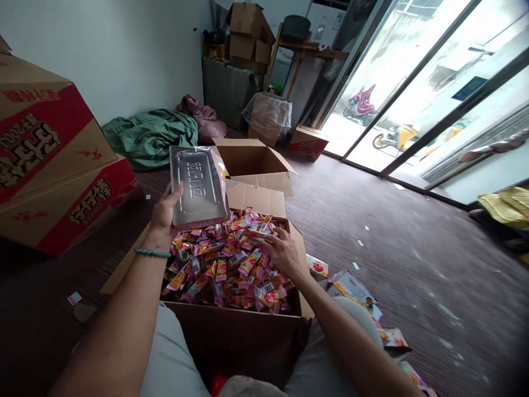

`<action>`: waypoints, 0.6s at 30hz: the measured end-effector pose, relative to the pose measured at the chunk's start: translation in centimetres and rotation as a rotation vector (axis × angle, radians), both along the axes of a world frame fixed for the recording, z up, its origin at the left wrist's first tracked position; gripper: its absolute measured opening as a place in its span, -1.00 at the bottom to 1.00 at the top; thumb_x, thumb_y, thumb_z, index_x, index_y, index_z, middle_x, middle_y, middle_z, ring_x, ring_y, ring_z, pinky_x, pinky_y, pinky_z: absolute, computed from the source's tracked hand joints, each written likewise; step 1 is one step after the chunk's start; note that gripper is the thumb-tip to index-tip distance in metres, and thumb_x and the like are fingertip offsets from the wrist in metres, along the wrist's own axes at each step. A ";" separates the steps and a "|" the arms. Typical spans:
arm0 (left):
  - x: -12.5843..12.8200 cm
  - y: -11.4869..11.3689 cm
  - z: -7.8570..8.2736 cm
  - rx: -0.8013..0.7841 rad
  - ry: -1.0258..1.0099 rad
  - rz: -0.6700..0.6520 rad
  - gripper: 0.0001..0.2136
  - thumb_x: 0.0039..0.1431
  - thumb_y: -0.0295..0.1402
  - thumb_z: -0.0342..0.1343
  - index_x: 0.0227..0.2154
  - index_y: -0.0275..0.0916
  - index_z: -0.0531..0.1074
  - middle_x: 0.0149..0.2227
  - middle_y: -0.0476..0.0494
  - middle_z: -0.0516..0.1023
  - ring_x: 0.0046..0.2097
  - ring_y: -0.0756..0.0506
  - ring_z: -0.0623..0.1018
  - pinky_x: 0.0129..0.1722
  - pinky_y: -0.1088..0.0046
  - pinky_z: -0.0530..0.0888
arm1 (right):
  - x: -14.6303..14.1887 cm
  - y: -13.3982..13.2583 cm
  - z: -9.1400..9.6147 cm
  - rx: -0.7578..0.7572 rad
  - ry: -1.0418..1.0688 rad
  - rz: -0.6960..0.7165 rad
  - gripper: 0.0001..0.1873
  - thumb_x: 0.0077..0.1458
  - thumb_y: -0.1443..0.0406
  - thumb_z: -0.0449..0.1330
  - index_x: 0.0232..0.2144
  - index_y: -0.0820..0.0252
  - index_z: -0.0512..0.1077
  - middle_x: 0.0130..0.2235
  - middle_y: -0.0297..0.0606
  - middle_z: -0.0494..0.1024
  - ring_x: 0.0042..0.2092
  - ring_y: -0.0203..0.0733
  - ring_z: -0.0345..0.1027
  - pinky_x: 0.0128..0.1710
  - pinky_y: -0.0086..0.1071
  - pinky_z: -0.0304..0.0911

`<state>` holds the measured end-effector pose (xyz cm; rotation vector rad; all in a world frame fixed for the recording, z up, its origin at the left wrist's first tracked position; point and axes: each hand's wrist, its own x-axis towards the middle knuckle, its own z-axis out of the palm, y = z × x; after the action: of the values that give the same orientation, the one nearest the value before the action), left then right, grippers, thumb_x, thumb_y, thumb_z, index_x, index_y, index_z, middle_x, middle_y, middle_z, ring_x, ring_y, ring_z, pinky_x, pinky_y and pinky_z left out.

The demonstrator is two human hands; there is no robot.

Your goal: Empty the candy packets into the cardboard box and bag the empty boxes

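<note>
In my left hand [165, 208] is a flat box [197, 187], tilted up, with a clear embossed plastic face toward me and a pink and yellow printed side. The thumb lies over its left edge. Below it, an open cardboard carton [231, 313] between my legs is heaped with small pink and orange wrapped candies [231, 264]. My right hand [283, 251] reaches into the right side of the heap, its fingers curled round a candy packet [258, 234]. Its fingertips are partly hidden among the wrappers.
Beyond the carton stands another open cardboard box [258, 165]. Large red-printed cartons [61, 149] are stacked at left. Flattened printed boxes [357, 292] lie by my right knee. A green cloth sack [152, 138] rests by the wall; glass doors [397, 110] are at right.
</note>
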<state>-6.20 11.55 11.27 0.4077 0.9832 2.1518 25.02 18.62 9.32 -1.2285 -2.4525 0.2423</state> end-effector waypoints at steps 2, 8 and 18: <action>0.1 -0.4 0.4 0.020 -0.062 -0.026 -0.67 0.18 -0.37 0.20 0.01 -0.30 0.51 -0.24 -0.10 0.67 -0.25 -0.06 0.63 -0.08 0.39 0.59 | -1.1 1.7 -1.1 0.006 -0.243 0.015 -0.33 0.17 -0.17 0.09 0.27 -0.20 0.27 0.42 -0.19 0.04 0.40 0.28 -0.15 0.28 0.23 -0.04; 0.8 -1.7 1.7 -0.055 -0.047 -0.079 -0.77 0.25 -0.36 0.12 -0.08 -0.30 0.52 -0.32 -0.10 0.67 -0.21 -0.12 0.64 -0.10 0.30 0.63 | -3.5 2.4 -6.1 -0.122 -0.578 0.139 0.01 -0.12 -0.37 0.15 0.31 -0.15 0.21 0.40 -0.04 0.04 0.37 0.53 -0.26 0.20 0.41 -0.14; -2.2 -3.0 0.8 0.001 -0.121 0.087 -0.73 0.21 -0.31 0.14 -0.07 -0.27 0.55 -0.19 -0.11 0.69 0.00 -0.24 0.60 0.07 0.04 0.55 | 2.9 -2.2 -14.1 0.110 -0.400 -0.140 -0.24 0.00 -0.27 0.18 0.15 -0.09 0.41 0.27 -0.07 0.23 0.32 0.40 -0.12 0.23 0.22 -0.07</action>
<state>-8.37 8.54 12.08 0.2358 0.9478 2.2269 27.93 16.41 -4.82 -1.5110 -2.6448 -0.1953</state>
